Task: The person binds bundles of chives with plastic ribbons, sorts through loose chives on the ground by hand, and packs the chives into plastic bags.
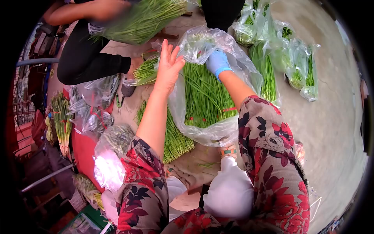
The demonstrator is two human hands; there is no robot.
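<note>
A large clear plastic bag lies spread on the ground in front of me, holding long green garlic chives in bundles with red bands. My left hand, bare, is raised at the bag's left edge with its fingers stretched out. My right hand, in a blue glove, reaches to the bag's far end, among the crumpled plastic. Its fingertips are partly covered by the film, so their grip is unclear. More loose chives lie on the ground left of the bag.
Another person's arm holds a big bunch of chives at the upper left. Filled plastic bags of greens lie at the right. Scissors and bagged vegetables are on the left, beside a spring onion bundle.
</note>
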